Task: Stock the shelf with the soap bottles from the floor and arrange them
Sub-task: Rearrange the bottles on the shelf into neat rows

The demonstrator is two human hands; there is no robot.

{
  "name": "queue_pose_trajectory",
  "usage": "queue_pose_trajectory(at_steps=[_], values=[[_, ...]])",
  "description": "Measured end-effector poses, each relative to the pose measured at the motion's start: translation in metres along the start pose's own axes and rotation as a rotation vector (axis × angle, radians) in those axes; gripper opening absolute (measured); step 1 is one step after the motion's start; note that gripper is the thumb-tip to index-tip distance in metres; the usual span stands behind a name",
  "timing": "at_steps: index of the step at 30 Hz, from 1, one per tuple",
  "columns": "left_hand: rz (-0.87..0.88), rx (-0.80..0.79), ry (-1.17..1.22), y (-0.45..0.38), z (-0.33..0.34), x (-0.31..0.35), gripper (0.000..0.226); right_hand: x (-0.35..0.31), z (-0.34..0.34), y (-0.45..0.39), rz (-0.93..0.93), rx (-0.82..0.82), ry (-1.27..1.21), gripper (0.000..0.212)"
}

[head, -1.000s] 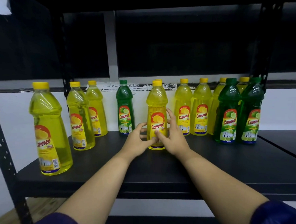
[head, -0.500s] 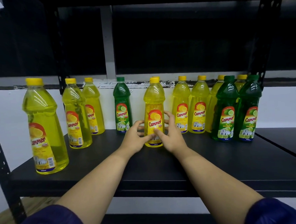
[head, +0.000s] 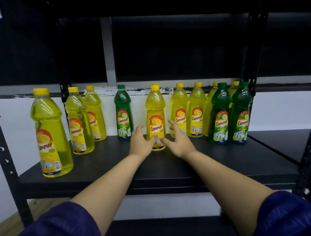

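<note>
A yellow soap bottle (head: 155, 110) stands upright in the middle of the black shelf (head: 107, 165). My left hand (head: 139, 143) and my right hand (head: 179, 143) flank its base, fingers spread and lifted off its sides. Only the thumbs lie against its lower label. Behind it the cap of another yellow bottle shows. A green bottle (head: 123, 113) stands just left. Two yellow bottles (head: 180, 110) stand just right, then two green bottles (head: 219, 113) in front of more yellow ones.
Three yellow bottles stand on the shelf's left part, the largest-looking one (head: 49, 134) near the front edge. Black uprights (head: 7, 158) frame the shelf. A second shelf board (head: 282, 143) adjoins on the right. A lower shelf and wooden floor (head: 8, 223) lie below.
Both hands have loosened from the middle yellow bottle, their fingers spreading away from its sides. The bottle stays standing in the same spot.
</note>
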State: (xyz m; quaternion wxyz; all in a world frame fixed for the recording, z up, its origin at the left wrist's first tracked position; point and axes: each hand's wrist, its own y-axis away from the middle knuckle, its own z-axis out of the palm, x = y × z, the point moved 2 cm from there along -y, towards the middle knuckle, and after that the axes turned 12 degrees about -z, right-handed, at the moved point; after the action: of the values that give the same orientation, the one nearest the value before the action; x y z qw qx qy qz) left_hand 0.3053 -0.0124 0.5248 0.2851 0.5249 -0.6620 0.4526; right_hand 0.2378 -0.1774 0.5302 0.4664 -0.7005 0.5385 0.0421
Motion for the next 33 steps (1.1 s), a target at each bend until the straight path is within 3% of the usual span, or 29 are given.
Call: queue_pose_trajectory(at_steps=[3, 5, 6, 8, 14, 17, 19, 22, 25, 28, 33], values=[[0.230, 0.224, -0.172, 0.024, -0.005, 0.026, 0.060, -0.002, -0.036, 0.005, -0.008, 0.031, 0.180, 0.075], [0.421, 0.264, -0.292, 0.034, -0.004, 0.047, 0.042, 0.001, -0.064, 0.004, -0.007, 0.024, 0.286, 0.057], [0.461, 0.210, -0.318, 0.036, 0.000, 0.058, 0.031, 0.003, -0.080, 0.004, 0.008, 0.001, 0.338, 0.046], [0.373, -0.017, -0.353, 0.039, 0.013, 0.082, 0.015, 0.004, -0.114, 0.001, 0.080, -0.076, 0.439, 0.027], [-0.127, -0.755, -0.735, 0.042, 0.073, 0.151, 0.037, 0.004, -0.200, 0.009, 0.673, -0.663, 0.544, 0.040], [-0.195, -0.862, -0.860, 0.033, 0.102, 0.171, 0.051, 0.009, -0.235, 0.012, 0.739, -0.679, 0.590, 0.031], [-0.155, -0.768, -0.812, 0.020, 0.124, 0.187, 0.060, 0.029, -0.258, 0.004, 0.659, -0.463, 0.693, 0.036], [0.035, -0.401, -0.582, 0.004, 0.155, 0.214, 0.063, 0.065, -0.281, -0.010, 0.485, 0.015, 0.777, 0.055], [0.194, -0.102, -0.353, -0.001, 0.183, 0.230, 0.080, 0.087, -0.283, -0.018, 0.291, 0.277, 0.746, 0.076], [0.316, 0.007, -0.347, -0.007, 0.209, 0.236, 0.099, 0.104, -0.279, -0.029, 0.111, 0.384, 0.682, 0.084], [0.369, 0.033, -0.188, -0.021, 0.238, 0.226, 0.096, 0.145, -0.268, -0.034, -0.021, 0.347, 0.505, 0.093]])
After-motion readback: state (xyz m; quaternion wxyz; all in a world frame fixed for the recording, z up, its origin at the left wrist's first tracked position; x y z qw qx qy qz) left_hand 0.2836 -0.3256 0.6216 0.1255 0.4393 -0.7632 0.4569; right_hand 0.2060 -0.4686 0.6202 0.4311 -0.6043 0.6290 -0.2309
